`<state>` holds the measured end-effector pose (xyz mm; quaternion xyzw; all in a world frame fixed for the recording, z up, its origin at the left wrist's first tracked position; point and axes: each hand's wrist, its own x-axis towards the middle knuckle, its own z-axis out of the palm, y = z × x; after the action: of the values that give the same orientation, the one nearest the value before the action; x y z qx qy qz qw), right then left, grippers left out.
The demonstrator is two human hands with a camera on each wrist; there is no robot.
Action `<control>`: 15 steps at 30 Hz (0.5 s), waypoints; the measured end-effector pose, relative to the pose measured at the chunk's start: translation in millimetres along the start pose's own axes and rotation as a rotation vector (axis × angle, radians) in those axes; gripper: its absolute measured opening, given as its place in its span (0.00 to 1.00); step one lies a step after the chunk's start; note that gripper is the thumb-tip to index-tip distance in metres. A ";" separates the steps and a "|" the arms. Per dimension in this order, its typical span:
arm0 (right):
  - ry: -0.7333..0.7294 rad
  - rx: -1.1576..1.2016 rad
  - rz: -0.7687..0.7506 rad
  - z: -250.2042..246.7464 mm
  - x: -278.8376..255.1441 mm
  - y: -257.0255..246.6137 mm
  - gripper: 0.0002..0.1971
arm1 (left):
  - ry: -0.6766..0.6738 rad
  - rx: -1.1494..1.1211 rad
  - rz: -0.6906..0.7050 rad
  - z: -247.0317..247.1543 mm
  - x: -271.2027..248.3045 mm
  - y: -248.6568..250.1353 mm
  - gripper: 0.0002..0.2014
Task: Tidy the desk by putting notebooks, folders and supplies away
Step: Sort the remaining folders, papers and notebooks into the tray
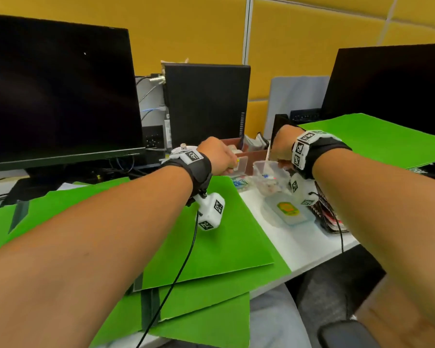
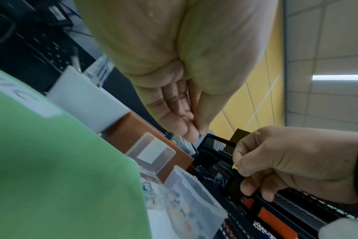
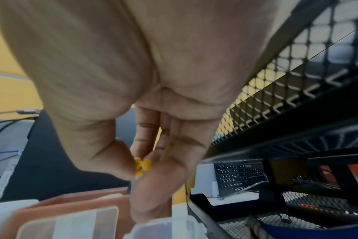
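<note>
1. The right hand (image 3: 153, 145) pinches a small yellow pushpin (image 3: 142, 166) above the clear plastic tub (image 1: 266, 172), near the desk's (image 1: 299, 247) back edge.
2. The left hand (image 1: 215, 156) has its fingertips pressed together on something tiny and green, too small to name.
3. Green folders (image 1: 211, 242) overhang the front edge.
4. A black mesh organizer (image 3: 296, 210) closes the right side.

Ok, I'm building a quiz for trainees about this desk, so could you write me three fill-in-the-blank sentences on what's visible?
1. The right hand pinches a small pin whose colour is ___.
2. The folders lying on the desk are all ___.
3. The black rack beside the right hand has walls of metal ___.

Missing words: yellow; green; mesh.
</note>
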<state>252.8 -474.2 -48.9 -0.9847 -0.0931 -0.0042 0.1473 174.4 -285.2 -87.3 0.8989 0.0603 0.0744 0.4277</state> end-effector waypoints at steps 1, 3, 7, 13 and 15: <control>-0.017 -0.012 0.013 3.0 4.8 5.6 0.06 | -0.006 0.017 0.008 6.6 6.9 2.7 0.03; -0.056 -0.013 0.034 12.8 15.4 15.6 0.08 | -0.017 0.021 0.023 19.6 20.9 7.5 0.04; -0.124 0.070 0.067 37.2 31.5 28.2 0.11 | -0.018 -0.013 0.013 46.5 48.8 12.5 0.08; -0.008 0.088 0.090 59.4 52.1 26.8 0.11 | -0.035 0.000 -0.042 82.0 79.3 10.1 0.07; 0.047 0.072 0.116 63.1 58.3 30.6 0.10 | -0.033 -0.007 -0.045 89.4 86.3 8.8 0.05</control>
<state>314.5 -474.0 -116.0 -0.9821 -0.0326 -0.0155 0.1848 276.1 -343.8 -129.1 0.8969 0.0734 0.0503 0.4333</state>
